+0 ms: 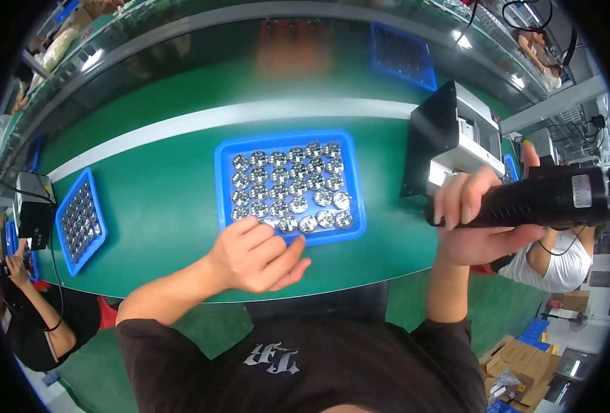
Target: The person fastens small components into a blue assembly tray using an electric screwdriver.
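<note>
My right hand [467,213] is raised at the right, wrapped round a thick black cylindrical tool [518,199] with a ridged grip and a pale label; the kind of tool I cannot make out. Its far end runs off toward the right edge. My left hand [260,258] is over the near rim of a blue tray [221,180]. The left fingers are curled in, and whatever may be inside them is hidden. Rows of small round silvery parts [278,175] fill the tray. The left hand covers some in the nearest row.
A black and white bench machine [449,138] stands right of the tray. A second tray [81,224] of similar parts sits at the left, beside a dark box-shaped device [35,206]. Behind a pale strip [250,113] lies another blue tray [401,55]. Other people work at both sides.
</note>
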`<state>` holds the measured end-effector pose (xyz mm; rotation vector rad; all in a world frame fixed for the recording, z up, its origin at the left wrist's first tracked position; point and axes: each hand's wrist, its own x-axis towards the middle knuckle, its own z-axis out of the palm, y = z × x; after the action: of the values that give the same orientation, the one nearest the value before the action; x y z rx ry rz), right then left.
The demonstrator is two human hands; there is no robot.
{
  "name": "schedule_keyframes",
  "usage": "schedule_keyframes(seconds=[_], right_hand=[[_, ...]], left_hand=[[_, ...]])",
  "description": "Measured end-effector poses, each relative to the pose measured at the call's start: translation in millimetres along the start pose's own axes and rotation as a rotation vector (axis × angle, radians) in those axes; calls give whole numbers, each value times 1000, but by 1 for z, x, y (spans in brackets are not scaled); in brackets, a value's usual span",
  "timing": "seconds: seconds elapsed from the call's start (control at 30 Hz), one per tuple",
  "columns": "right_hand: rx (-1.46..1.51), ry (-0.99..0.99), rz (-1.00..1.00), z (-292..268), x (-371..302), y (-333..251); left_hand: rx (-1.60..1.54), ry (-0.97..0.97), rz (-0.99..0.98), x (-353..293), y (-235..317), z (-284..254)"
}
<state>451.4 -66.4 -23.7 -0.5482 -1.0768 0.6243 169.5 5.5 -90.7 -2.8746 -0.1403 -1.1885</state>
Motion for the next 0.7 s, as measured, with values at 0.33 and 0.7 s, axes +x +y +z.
schedule_keyframes(seconds=[0.33,0.7], right_hand=[[91,-94,333,69,14,70],[88,2,296,54,-10,68]], left_hand=[[-88,-109,-352,2,-12,2],[-119,-93,-244,-4,-11,6]])
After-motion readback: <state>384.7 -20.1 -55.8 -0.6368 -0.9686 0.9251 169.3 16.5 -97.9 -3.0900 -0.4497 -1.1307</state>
